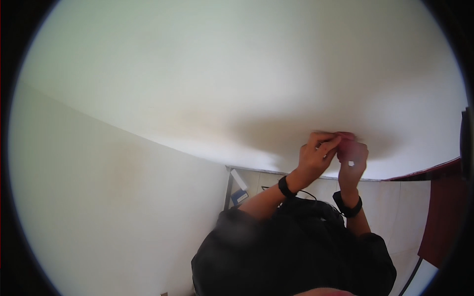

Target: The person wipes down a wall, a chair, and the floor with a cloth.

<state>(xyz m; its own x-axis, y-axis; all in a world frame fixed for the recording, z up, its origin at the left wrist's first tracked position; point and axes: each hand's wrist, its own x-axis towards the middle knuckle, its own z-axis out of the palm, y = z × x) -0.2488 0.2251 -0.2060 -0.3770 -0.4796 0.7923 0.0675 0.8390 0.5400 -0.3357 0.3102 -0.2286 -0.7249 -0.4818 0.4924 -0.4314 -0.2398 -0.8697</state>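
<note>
My left hand [316, 154] and my right hand [352, 160] meet close in front of a white wall [197, 74]. The left fingers are bent into a pinch, their tips touching the right hand. A reddish patch [347, 142] shows between the hands; whether it is a held thing or part of the fingers, I cannot tell. The right fingers are curled inward, and a small white spot [351, 163] shows among them. Both hands look closed, but what they grip is too blurred to name. Each wrist wears a black band.
A second pale wall [113, 187] runs along the left and meets the white one at a corner. On the tiled floor below lie a white oblong thing [238, 179] and a blue box [240, 198]. Dark red furniture [442, 217] stands at the right.
</note>
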